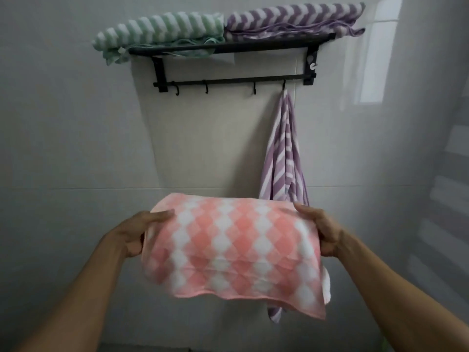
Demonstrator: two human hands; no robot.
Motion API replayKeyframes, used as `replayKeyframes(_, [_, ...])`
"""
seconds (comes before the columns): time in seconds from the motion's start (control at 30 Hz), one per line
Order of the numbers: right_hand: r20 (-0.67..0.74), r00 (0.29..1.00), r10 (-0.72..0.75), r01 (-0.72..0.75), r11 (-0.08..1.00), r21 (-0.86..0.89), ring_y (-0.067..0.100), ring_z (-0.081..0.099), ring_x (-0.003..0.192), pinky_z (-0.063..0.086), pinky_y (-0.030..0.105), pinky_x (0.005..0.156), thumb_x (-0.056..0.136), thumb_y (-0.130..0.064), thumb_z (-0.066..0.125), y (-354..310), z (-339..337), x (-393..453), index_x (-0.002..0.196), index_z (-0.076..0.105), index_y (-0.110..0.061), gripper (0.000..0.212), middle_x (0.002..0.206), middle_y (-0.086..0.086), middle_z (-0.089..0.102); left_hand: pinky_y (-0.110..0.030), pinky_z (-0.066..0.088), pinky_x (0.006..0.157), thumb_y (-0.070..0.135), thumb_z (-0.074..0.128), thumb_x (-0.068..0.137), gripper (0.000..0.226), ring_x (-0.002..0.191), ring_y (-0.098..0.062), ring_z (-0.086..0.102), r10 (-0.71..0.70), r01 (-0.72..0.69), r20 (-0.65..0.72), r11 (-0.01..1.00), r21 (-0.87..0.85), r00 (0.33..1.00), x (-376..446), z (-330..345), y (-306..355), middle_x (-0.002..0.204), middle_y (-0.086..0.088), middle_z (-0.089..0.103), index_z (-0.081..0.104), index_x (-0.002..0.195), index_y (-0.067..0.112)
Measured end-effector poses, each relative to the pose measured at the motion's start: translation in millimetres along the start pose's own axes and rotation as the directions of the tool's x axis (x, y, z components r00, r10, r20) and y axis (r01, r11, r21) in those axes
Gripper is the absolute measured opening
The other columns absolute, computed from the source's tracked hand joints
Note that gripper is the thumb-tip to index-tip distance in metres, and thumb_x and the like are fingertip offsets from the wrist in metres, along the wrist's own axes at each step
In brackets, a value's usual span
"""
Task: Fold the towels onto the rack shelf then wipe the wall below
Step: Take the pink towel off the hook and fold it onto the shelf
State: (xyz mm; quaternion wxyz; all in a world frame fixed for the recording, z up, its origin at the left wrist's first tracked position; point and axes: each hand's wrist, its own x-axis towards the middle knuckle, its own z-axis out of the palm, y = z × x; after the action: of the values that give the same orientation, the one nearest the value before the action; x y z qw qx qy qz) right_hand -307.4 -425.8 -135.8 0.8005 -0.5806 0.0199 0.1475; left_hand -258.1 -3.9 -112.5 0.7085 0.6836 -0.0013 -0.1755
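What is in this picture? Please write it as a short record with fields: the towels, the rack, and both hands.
held towel: pink towel, folded, hanging between both hands in front of the wall
left hand: left hand grips the towel's left end
right hand: right hand grips the towel's right end
rack: black rack fixed to the wall, hook bar below
shelf, left: green towel, folded
shelf, right: purple towel, folded
hooks: striped purple towel hangs from the rightmost hook, the other hooks bare

Bright window reflection (380,52) on tile, perhaps white clip (312,66)
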Motion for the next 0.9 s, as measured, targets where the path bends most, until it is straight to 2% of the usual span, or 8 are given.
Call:
replayKeyframes(0.13, [-0.003,1.0,-0.013,0.013,0.999,0.037,0.035,0.073,0.091,0.061,0.048,0.085,0.091,-0.035,0.063,0.8,6.0,2.4,0.128,0.065,0.004,0.053,0.112,0.025,0.071,-0.045,0.061,0.072,0.02,0.078,0.072,0.049,0.08,-0.031,0.073,0.035,-0.038,-0.094,0.999,-0.034,0.995,4.6,1.4,-7.7,0.112,-0.025,0.071,0.07,0.114,-0.003])
replayKeyframes(0.27, [0.063,0.998,0.026,-0.03,0.998,0.062,0.037,0.074,0.083,0.062,0.047,0.071,0.052,-0.02,0.094,11.6,1.0,1.1,0.119,0.068,0.009,0.078,0.104,0.027,0.072,-0.044,0.063,0.071,0.012,0.073,0.077,0.04,0.077,-0.032,0.073,0.011,-0.013,-0.071,1.0,-0.021,0.997,6.3,1.5,-9.1,0.107,-0.026,0.072,0.069,0.112,-0.006])
replayKeyframes(0.47, [-0.128,0.988,0.084,-0.1,0.987,-0.123,0.039,0.073,0.086,0.061,0.052,0.082,0.087,-0.016,0.066,14.3,7.8,8.3,0.123,0.062,0.008,0.044,0.105,0.028,0.072,-0.059,0.058,0.08,0.001,0.078,0.07,0.052,0.081,-0.036,0.072,-0.016,0.026,-0.119,0.997,0.078,0.993,5.8,9.8,-27.2,0.109,-0.029,0.071,0.064,0.119,-0.009])
replayKeyframes(0.57, [-0.265,0.943,-0.199,0.093,0.927,-0.363,0.035,0.073,0.075,0.061,0.055,0.078,0.082,-0.002,0.073,-27.8,18.1,10.5,0.106,0.068,0.011,0.028,0.092,0.029,0.074,-0.046,0.062,0.063,-0.008,0.08,0.059,0.057,0.071,-0.026,0.073,0.306,-0.301,-0.188,0.952,0.057,0.933,4.6,13.7,3.4,0.115,-0.031,0.067,0.065,0.113,-0.003])
replayKeyframes(0.63, [-0.257,0.848,-0.463,0.356,0.857,-0.372,0.031,0.072,0.072,0.062,0.052,0.074,0.082,0.005,0.072,-69.1,25.6,7.3,0.094,0.071,0.005,0.012,0.089,0.024,0.076,-0.042,0.062,0.066,0.002,0.09,0.05,0.059,0.073,-0.02,0.073,0.57,-0.578,-0.263,0.814,0.054,0.779,-1.4,7.8,40.1,0.112,-0.027,0.069,0.068,0.104,0.003])
replayKeyframes(0.73, [-0.186,0.707,-0.683,0.612,0.722,-0.324,0.027,0.074,0.08,0.063,0.037,0.07,0.083,0.009,0.071,-108.0,30.6,-5.1,0.091,0.071,-0.003,0.014,0.082,0.008,0.078,-0.039,0.062,0.073,0.031,0.102,0.032,0.07,0.08,-0.018,0.073,0.725,-0.736,-0.303,0.67,0.099,0.619,-16.5,-1.8,82.4,0.096,-0.008,0.078,0.074,0.093,0.009])
replayKeyframes(0.8, [-0.123,0.642,-0.756,0.674,0.634,-0.38,0.023,0.072,0.087,0.062,0.034,0.074,0.083,0.006,0.073,-109.7,29.5,-7.4,0.087,0.076,-0.015,0.022,0.086,0.0,0.078,-0.045,0.06,0.08,0.027,0.092,0.054,0.048,0.095,-0.024,0.071,0.754,-0.762,-0.249,0.643,0.084,0.608,-17.6,-0.2,92.6,0.11,-0.012,0.073,0.074,0.098,0.022])
replayKeyframes(0.9, [-0.132,0.671,-0.729,0.652,0.666,-0.362,0.028,0.069,0.089,0.062,0.036,0.072,0.085,0.017,0.063,-102.6,32.3,-3.0,0.082,0.07,-0.012,0.03,0.096,0.006,0.077,-0.043,0.053,0.086,0.019,0.062,0.081,0.015,0.082,-0.029,0.071,0.624,-0.677,-0.283,0.719,-0.159,0.729,-11.2,2.7,100.8,0.102,-0.015,0.071,0.073,0.092,0.021])
